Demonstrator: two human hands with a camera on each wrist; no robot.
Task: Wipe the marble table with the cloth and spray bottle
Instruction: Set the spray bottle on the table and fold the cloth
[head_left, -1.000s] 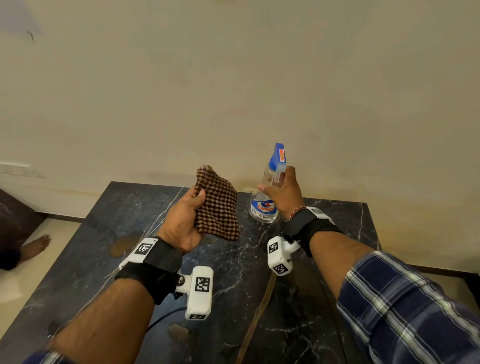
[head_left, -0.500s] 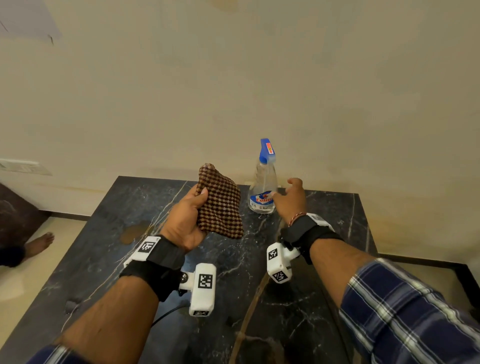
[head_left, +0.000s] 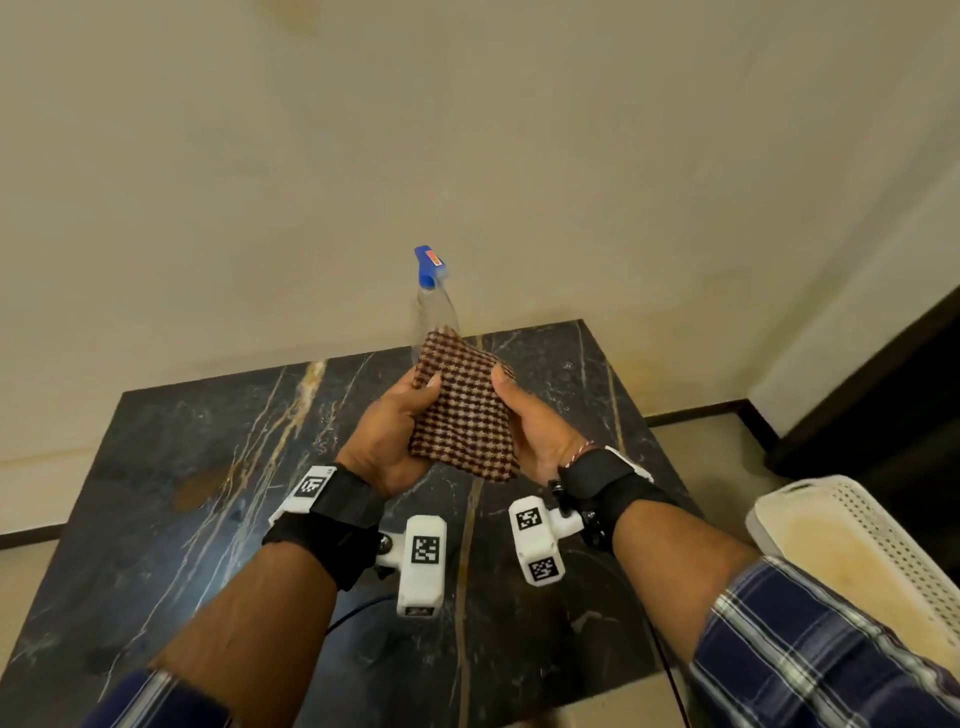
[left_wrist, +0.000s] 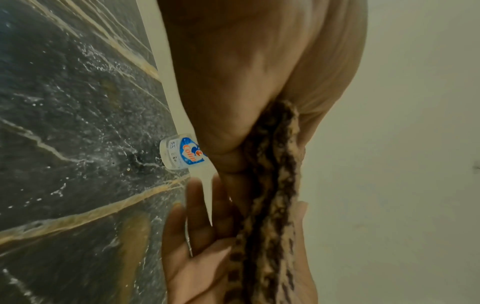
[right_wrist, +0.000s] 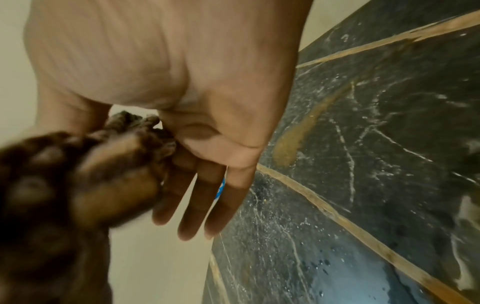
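A brown checked cloth (head_left: 460, 410), folded, is held up above the dark marble table (head_left: 208, 519) between both hands. My left hand (head_left: 400, 421) grips its left edge, thumb on top. On the right edge my right hand (head_left: 530, 421) pinches it, thumb over the cloth and fingers (right_wrist: 202, 205) stretched beneath. The clear spray bottle (head_left: 431, 306) with a blue head stands upright at the table's far edge, its lower half hidden behind the cloth. In the left wrist view its labelled base (left_wrist: 182, 154) stands on the marble, beyond the cloth (left_wrist: 270, 185).
A white perforated basket (head_left: 857, 545) sits off the table's right side. The wall runs right behind the table's far edge. Dark furniture (head_left: 883, 389) stands at the far right. A brownish stain (head_left: 202, 483) marks the left half of the marble, and fine droplets (right_wrist: 285, 236) speckle it.
My right hand set the spray bottle down at the far edge, let go of it, and came over to take the cloth's right side. The left hand kept hold of the cloth.
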